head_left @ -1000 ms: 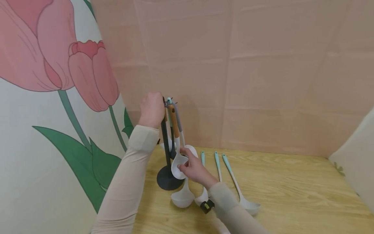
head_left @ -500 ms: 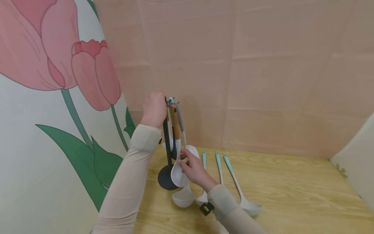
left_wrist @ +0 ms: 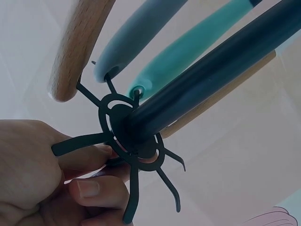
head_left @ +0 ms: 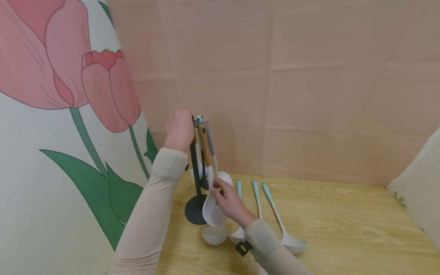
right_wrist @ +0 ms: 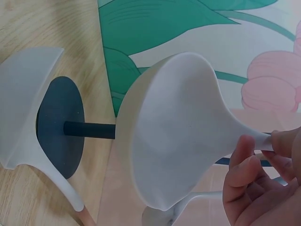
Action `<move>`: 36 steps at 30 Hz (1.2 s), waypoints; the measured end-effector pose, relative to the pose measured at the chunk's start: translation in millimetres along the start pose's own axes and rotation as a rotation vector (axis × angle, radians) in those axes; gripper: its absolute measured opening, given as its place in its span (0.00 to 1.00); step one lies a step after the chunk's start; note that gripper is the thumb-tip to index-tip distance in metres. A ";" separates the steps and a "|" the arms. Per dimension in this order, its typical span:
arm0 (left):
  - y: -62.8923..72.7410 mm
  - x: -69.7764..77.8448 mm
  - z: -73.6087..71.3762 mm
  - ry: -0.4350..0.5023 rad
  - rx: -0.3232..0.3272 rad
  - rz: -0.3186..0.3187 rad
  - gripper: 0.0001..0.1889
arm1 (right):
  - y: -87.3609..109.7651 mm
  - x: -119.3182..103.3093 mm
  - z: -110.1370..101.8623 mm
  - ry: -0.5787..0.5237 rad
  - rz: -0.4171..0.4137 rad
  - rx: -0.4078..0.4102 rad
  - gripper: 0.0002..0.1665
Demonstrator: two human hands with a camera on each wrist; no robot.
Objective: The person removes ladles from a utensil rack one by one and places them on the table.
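Observation:
At the top of a black utensil rack [head_left: 196, 172], my left hand [head_left: 180, 130] grips just under its ring of hooks [left_wrist: 134, 136]. My right hand [head_left: 229, 200] pinches the neck of a white ladle [right_wrist: 178, 122] between thumb and fingers. That ladle's wooden handle [head_left: 204, 143] runs up to the ring, where a hook meets its end in the left wrist view. A grey handle [left_wrist: 136, 40] and a teal handle [left_wrist: 188, 52] hang from neighbouring hooks. Several hooks on the near side carry nothing. The ladle's bowl overlaps the rack's round base [head_left: 195, 210].
Another white ladle [head_left: 215, 235] lies on the wooden table [head_left: 343, 221] in front of the rack. Ladles with teal handles [head_left: 269, 193] lie to its right. A pink backdrop [head_left: 309, 95] stands behind, and a tulip-painted wall [head_left: 79, 172] is close on the left.
The wooden-handled ladle's bowl has come down, now overlapping the ladle on the table. My right hand has shifted from its bowl to its neck. My left hand stays at the rack's top.

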State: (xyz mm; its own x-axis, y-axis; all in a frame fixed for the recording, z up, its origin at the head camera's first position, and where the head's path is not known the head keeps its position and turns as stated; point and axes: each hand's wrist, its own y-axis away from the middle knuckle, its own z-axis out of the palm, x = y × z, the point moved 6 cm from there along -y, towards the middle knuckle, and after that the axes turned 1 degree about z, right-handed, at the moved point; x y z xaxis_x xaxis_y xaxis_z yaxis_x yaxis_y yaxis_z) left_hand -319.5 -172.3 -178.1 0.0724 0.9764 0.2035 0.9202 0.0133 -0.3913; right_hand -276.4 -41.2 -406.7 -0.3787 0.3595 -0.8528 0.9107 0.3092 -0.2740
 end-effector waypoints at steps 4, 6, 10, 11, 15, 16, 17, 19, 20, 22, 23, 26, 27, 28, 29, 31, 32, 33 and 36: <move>1.2 0.5 -0.3 -0.016 0.015 0.009 0.08 | 0.9 -0.2 -0.2 0.007 -0.011 0.002 0.13; 1.3 0.7 -0.3 -0.024 0.021 0.014 0.08 | 1.4 -0.7 -0.6 0.012 -0.017 0.006 0.13; 1.3 1.2 -0.6 -0.022 0.028 0.017 0.09 | 3.1 -4.3 -2.4 0.011 -0.040 0.017 0.13; 1.1 1.2 -0.6 -0.020 0.027 0.017 0.08 | 3.5 -5.0 -3.0 0.007 -0.044 0.020 0.12; 0.3 1.4 -0.5 -0.010 0.028 0.019 0.08 | 4.9 -6.6 -4.7 -0.004 -0.053 0.029 0.12; 0.1 1.5 -0.4 -0.010 0.029 0.021 0.08 | 5.0 -6.3 -4.9 -0.006 -0.048 0.030 0.12; -0.1 1.5 -0.3 -0.011 0.031 0.023 0.08 | 5.2 -6.0 -5.0 -0.008 -0.045 0.030 0.12; -0.4 1.5 -0.1 -0.012 0.035 0.026 0.09 | 5.5 -5.9 -5.2 -0.010 -0.045 0.029 0.11; -0.5 1.6 -0.1 -0.013 0.036 0.026 0.09 | 5.6 -5.6 -5.3 -0.014 -0.041 0.029 0.11; -0.6 1.7 0.0 -0.018 0.035 0.025 0.08 | 5.9 -5.7 -5.6 -0.018 -0.042 0.027 0.11; -0.6 1.7 0.1 -0.019 0.033 0.023 0.08 | 6.2 -5.8 -5.7 -0.021 -0.044 0.026 0.11; -0.4 1.8 0.2 -0.022 0.024 0.014 0.08 | 7.0 -6.4 -6.1 -0.030 -0.046 0.025 0.12; -0.2 1.7 0.2 -0.022 0.021 0.012 0.08 | 7.3 -6.6 -6.2 -0.032 -0.045 0.026 0.12; -0.1 1.6 0.2 -0.020 0.019 0.010 0.08 | 7.6 -6.7 -6.3 -0.035 -0.044 0.026 0.12; 0.0 1.5 0.4 -0.019 0.016 0.008 0.08 | 7.9 -6.8 -6.4 -0.039 -0.043 0.025 0.12; -0.2 1.2 0.7 -0.017 0.012 0.006 0.08 | 8.7 -7.3 -6.5 -0.044 -0.040 0.025 0.11; -0.2 1.1 0.7 -0.019 0.012 0.007 0.09 | 8.9 -7.4 -6.5 -0.045 -0.038 0.024 0.11; -0.2 1.1 0.8 -0.021 0.011 0.008 0.08 | 9.1 -7.5 -6.4 -0.047 -0.036 0.022 0.11; 0.0 1.1 0.7 -0.031 0.017 0.012 0.09 | 10.0 -8.2 -6.0 -0.049 -0.034 0.017 0.11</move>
State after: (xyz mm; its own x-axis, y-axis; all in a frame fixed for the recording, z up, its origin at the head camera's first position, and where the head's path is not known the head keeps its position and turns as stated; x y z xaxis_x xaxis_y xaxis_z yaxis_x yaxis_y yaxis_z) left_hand -319.8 -171.0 -178.5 0.0711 0.9826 0.1713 0.9128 0.0051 -0.4083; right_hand -265.1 -35.7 -399.8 -0.4009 0.3054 -0.8637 0.9004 0.3053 -0.3099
